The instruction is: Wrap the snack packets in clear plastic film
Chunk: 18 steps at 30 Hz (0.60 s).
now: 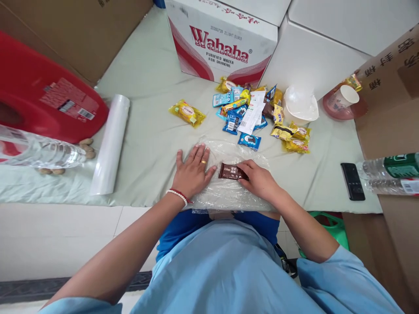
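- Pale green cloth [147,131] covers the table under both hands; cardboard and white boxes wall off the far side.
- Left hand [193,172]: palm down, fingers spread, flat at the left edge of a clear plastic sheet [209,196]; holds nothing. Ring and bracelets on it.
- Right hand [258,179]: half curled, thumb and fingers around the right end of a brown wrapped bar [231,171].
- Bar lies on the sheet between the hands, its left end just beside the left thumb, not touching it.
- Sheet is crinkled, reaches under the right hand and over the near table edge.
- Beyond the right hand: snack pile [234,104], blue and yellow packs, white paper slips [252,113] on top. Pile sits between the hands and the Wahaha carton [222,39].
- Single blue packet [249,141] nearest, just past the sheet.
- Lone yellow packet [187,113] beyond the left hand, apart from the pile.
- Left of left hand: plastic film roll [113,144], then red jug [49,87] with a clear bottle [42,148] lying in front, brown nut-like lumps [87,150] by it.
- Farther right of right hand: white bowl [299,114], paper cup [342,98], dark phone [352,181], two lying bottles [386,168].
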### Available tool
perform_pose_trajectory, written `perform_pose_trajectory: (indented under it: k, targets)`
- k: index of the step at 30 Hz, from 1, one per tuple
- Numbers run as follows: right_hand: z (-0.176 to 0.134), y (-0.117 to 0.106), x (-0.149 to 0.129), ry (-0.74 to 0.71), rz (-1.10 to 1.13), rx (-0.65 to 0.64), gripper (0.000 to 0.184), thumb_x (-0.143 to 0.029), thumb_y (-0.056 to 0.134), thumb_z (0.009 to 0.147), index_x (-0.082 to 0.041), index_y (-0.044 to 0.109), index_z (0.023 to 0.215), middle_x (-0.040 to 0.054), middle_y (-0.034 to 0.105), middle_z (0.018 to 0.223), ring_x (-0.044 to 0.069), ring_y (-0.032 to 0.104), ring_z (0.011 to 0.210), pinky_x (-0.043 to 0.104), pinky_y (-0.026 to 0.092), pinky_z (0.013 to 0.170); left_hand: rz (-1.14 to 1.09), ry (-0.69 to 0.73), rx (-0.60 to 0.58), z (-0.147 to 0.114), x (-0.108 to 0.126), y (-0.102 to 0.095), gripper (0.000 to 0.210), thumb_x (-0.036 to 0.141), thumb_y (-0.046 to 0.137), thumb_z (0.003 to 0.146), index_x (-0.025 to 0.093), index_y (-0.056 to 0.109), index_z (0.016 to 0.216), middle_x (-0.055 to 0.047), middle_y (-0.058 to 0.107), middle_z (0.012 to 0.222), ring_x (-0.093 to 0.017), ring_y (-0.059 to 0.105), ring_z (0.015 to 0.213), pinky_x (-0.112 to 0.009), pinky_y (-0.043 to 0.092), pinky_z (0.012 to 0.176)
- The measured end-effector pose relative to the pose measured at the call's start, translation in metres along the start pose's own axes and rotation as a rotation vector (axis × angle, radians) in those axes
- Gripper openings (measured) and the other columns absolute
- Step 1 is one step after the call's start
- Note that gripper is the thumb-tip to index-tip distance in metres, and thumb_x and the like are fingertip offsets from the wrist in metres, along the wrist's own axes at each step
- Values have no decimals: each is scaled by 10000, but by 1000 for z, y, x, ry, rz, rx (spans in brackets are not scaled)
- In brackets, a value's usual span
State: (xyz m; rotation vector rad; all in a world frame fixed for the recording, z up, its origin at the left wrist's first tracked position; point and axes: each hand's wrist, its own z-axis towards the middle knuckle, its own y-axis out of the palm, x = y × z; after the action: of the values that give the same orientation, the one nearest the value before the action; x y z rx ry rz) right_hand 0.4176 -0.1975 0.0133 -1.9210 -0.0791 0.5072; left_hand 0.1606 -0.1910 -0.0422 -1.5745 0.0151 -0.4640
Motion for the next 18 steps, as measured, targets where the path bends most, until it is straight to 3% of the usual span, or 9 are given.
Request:
perform_pose_trajectory:
  k: [6, 8, 11, 14, 18]
  targets:
    - [-10, -5, 26, 132, -134, 153, 493, -327, 574, 975, -204, 622, 1450, 138, 622, 1463, 309, 715, 1093, 380, 595, 842, -16, 2, 10, 0, 0, 1, 679, 519, 279, 1095, 168, 292, 1675, -156, 273, 1750, -301, 238, 1637, -685, -26, 1310]
    - [-14, -6, 35, 81, -71, 245, 470, -351, 587, 970, -203, 643, 1413, 139, 649, 1410, 305, 715, 1102, 403, 609, 894, -20, 3, 11, 0, -1, 2, 677, 512, 289, 1093, 167, 297, 1674, -154, 277, 1749, -303, 237, 1637, -684, -27, 1311]
    - [-15, -3, 37, -133, 76, 354, 459, -377, 588, 994, -196, 629, 1413, 147, 660, 1368, 288, 701, 1174, 423, 609, 990, -21, 5, 24, 0, -1, 4, 671, 503, 287, 1093, 160, 309, 1670, -155, 276, 1748, -299, 232, 1638, -682, -32, 1309]
    - [-9, 7, 29, -288, 126, 328, 457, -345, 601, 998, -211, 609, 1434, 148, 642, 1410, 284, 673, 1247, 433, 607, 1020, -16, -1, 32, 0, -2, 6, 665, 505, 282, 1096, 171, 313, 1670, -149, 278, 1748, -294, 239, 1636, -679, -34, 1310]
    - [2, 23, 21, -249, 71, 189, 421, -277, 583, 1006, -209, 636, 1418, 156, 625, 1449, 310, 680, 1230, 472, 625, 963, -6, -5, 30, 0, -2, 5, 659, 500, 283, 1096, 181, 310, 1672, -143, 285, 1746, -294, 251, 1633, -680, -25, 1311]
